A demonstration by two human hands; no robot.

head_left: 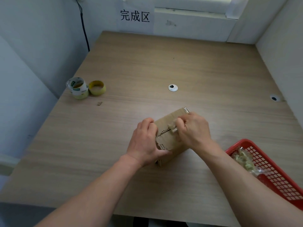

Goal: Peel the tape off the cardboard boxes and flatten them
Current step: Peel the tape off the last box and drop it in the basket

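A small brown cardboard box lies on the wooden table, a torn seam running across its top. My left hand grips the box's left end, thumb on the near side and fingers curled over the top edge. My right hand pinches a crumpled strip of clear tape lifted from the seam. More shiny tape shows at the box's far right corner. The box's right side is hidden behind my right hand.
A red plastic basket with crumpled tape scraps sits at the right near edge. Two tape rolls stand at the left. A cardboard scrap lies near them. Cable grommets pierce the table. Walls enclose three sides.
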